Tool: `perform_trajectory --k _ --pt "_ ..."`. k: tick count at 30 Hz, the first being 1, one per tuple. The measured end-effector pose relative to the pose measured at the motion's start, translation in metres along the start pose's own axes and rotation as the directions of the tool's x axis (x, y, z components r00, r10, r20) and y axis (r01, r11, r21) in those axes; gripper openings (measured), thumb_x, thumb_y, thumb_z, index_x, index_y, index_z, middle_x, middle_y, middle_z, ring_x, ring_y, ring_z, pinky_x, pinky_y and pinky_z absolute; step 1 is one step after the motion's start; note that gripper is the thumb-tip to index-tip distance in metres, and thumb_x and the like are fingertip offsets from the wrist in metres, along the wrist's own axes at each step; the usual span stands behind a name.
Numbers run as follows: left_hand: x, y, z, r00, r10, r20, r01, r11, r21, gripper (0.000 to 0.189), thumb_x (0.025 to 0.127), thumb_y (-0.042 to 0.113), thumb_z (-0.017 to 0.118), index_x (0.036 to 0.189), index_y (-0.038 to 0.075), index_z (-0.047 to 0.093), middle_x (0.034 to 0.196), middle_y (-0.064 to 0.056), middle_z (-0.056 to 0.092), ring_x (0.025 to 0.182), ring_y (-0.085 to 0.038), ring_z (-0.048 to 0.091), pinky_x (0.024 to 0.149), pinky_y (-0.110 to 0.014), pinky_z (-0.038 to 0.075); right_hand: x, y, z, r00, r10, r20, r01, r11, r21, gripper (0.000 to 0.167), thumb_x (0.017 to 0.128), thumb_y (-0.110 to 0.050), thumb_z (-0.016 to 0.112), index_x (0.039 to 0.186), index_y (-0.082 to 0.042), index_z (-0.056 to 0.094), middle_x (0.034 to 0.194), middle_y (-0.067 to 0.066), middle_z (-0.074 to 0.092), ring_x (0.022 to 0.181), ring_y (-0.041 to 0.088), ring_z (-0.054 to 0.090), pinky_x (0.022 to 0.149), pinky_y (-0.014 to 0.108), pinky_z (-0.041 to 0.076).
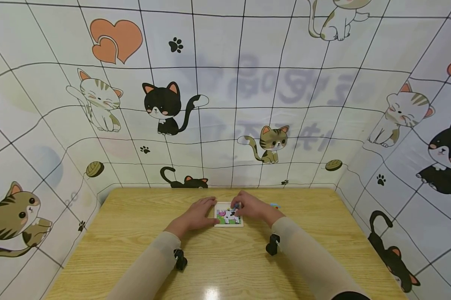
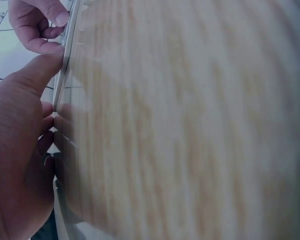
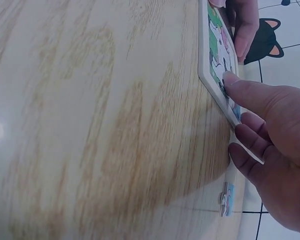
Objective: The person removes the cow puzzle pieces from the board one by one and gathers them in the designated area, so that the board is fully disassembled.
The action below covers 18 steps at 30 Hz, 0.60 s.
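Note:
A cow jigsaw puzzle (image 1: 227, 217) in a pale frame lies flat on the table. My left hand (image 1: 198, 212) holds its left side, with the thumb over the near corner and the fingers at the far one. At the puzzle's upper right, my right hand (image 1: 252, 207) pinches a bluish puzzle piece (image 1: 238, 205), partly hidden by the fingers. In the right wrist view, the right thumb (image 3: 250, 95) touches the picture and the other fingers curve past the frame's edge. The piece's exact fit in the frame cannot be made out.
A loose puzzle piece (image 1: 275, 206) lies on the table right of the puzzle, partly behind the right hand; the right wrist view shows colourful pieces (image 3: 227, 199) there. The wooden table (image 1: 225, 262) meets a cat-patterned cloth wall (image 1: 218, 146) at its back edge.

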<state>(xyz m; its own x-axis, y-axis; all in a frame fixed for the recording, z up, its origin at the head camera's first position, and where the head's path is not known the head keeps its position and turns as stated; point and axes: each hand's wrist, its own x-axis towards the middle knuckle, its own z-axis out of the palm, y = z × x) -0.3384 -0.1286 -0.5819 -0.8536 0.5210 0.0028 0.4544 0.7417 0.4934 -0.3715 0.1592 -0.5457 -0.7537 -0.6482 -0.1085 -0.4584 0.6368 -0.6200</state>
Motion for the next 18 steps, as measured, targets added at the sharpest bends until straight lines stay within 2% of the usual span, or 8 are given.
perform_trajectory --k 5,9,12,18 --pt "-0.0008 0.0011 -0.0016 1.000 0.010 -0.001 -0.010 1.000 0.006 0.086 0.103 0.057 0.074 0.166 0.005 0.047 0.178 -0.011 0.036 0.164 -0.039 0.029 0.130 -0.065 0.027 0.0003 0.0007 -0.0002 1.000 -0.016 -0.006 0.016 1.000 0.000 0.016 0.105 -0.011 0.078 0.121 -0.012 0.076 0.126 0.014 0.056 0.089 0.022 0.055 0.082 0.042 0.051" --pt "0.0015 -0.0049 0.0015 1.000 0.024 -0.007 -0.024 1.000 -0.017 0.090 0.101 0.060 0.074 0.166 0.004 0.047 0.177 -0.013 0.036 0.164 -0.041 0.030 0.129 -0.067 0.026 -0.0003 -0.0010 -0.0017 1.000 -0.020 -0.001 0.020 1.000 0.013 0.016 0.105 -0.010 0.078 0.120 -0.010 0.074 0.124 0.017 0.056 0.090 0.023 0.054 0.082 0.043 0.050" --pt "0.0019 -0.0063 0.0025 1.000 0.013 0.001 -0.013 1.000 -0.021 0.092 0.100 0.062 0.074 0.167 0.005 0.046 0.178 -0.011 0.034 0.165 -0.039 0.028 0.130 -0.065 0.025 0.0001 -0.0015 -0.0026 1.000 -0.021 0.005 0.021 1.000 0.016 0.017 0.105 -0.011 0.079 0.121 -0.010 0.073 0.123 0.018 0.055 0.091 0.023 0.054 0.083 0.043 0.049" --pt "-0.0008 -0.0009 -0.0001 1.000 0.008 -0.002 -0.008 1.000 0.000 0.087 0.102 0.058 0.075 0.166 0.006 0.047 0.178 -0.011 0.035 0.164 -0.039 0.029 0.130 -0.064 0.026 0.0003 0.0028 -0.0012 0.999 -0.033 -0.017 0.033 0.999 0.005 0.020 0.105 -0.011 0.079 0.123 -0.010 0.073 0.123 0.016 0.057 0.091 0.022 0.054 0.083 0.044 0.049"
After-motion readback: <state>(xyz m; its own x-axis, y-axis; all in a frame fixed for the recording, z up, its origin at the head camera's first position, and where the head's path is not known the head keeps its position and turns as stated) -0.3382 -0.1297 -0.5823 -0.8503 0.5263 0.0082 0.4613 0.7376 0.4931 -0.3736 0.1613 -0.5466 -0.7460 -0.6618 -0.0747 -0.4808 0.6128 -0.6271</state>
